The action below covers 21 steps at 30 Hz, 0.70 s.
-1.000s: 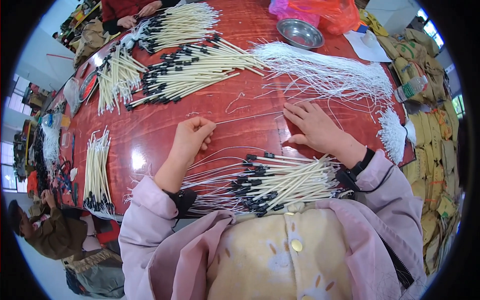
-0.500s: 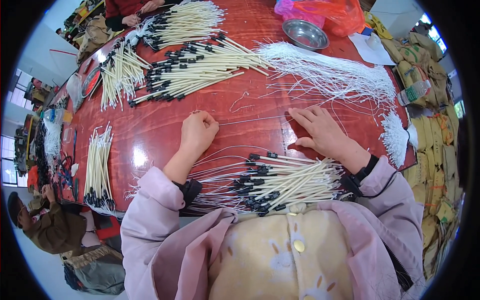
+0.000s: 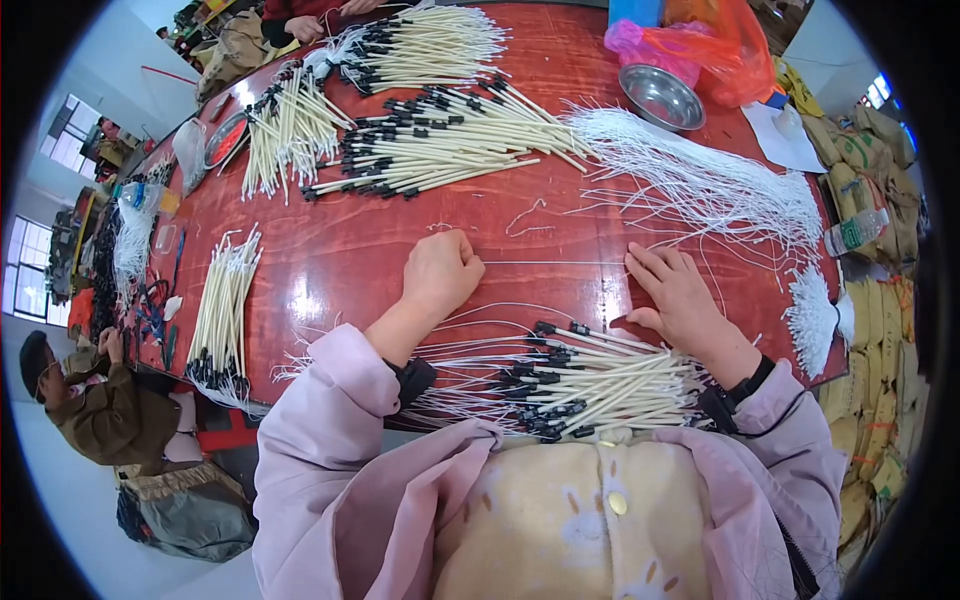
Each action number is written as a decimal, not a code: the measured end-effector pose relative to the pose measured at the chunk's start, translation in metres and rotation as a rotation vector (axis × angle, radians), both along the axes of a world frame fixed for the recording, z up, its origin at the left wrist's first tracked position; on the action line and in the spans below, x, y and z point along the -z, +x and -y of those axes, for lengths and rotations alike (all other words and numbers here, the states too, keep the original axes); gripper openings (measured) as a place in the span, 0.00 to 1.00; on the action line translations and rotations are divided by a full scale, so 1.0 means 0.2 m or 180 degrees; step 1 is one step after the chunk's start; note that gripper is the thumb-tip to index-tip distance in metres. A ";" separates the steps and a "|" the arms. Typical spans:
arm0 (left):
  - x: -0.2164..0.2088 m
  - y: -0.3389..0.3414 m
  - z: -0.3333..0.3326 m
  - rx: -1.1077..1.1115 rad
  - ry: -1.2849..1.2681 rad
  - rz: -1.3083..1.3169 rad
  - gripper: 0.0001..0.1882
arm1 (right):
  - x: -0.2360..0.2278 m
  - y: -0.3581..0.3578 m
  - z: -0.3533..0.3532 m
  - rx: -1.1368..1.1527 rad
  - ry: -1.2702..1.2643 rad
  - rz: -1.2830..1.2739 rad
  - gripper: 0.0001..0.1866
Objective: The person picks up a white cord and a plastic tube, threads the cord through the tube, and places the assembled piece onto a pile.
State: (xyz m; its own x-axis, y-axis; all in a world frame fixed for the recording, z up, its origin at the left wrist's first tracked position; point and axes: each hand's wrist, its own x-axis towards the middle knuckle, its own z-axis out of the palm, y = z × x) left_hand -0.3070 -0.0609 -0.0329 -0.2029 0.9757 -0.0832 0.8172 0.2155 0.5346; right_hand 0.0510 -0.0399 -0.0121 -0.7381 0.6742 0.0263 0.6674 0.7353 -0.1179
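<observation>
A thin white string [image 3: 560, 263] stretches straight across the red table between my two hands. My left hand [image 3: 440, 272] is closed around its left end, with the fingertips hidden. At the right end, my right hand [image 3: 682, 300] lies palm down with long, outstretched fingers and the thumb apart; its fingertips touch the string. Just below my hands, near my body, lies a bundle of cream-coloured sticks [image 3: 610, 385] with black end pieces and white strings trailing left. A short curled string [image 3: 530, 215] rests beyond my hands.
More stick bundles [image 3: 450, 140] lie at the far side, and another [image 3: 225, 310] at the left. White strings [image 3: 700, 165] spread at the far right near a metal bowl [image 3: 662, 97]. Co-workers' hands [image 3: 305, 28] show at the far edge and left. Sacks [image 3: 870, 330] are stacked at right.
The whole view has shifted, moving the table right and slightly down. The string now runs more level. My right hand has come slightly nearer to me; my left looks more tightly closed.
</observation>
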 end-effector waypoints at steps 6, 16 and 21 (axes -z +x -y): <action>-0.12 -0.10 -0.24 0.0646 0.1046 -0.0834 0.10 | -0.03 0.03 -0.03 -0.0142 -0.0213 -0.0136 0.46; 0.04 -0.27 -0.56 0.1822 0.2081 -0.1923 0.06 | -0.02 0.00 -0.04 -0.0093 -0.0418 -0.0367 0.44; -0.10 -0.21 -0.44 0.2020 0.2673 -0.1451 0.08 | 0.00 0.01 -0.04 -0.0060 -0.0404 -0.0477 0.43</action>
State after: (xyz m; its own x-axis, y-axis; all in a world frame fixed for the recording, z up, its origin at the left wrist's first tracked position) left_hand -0.3485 0.0276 -0.0127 0.5016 0.6256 0.5975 0.8056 -0.5895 -0.0590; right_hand 0.0524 -0.0328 -0.0131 -0.7449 0.6651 0.0524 0.6217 0.7205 -0.3073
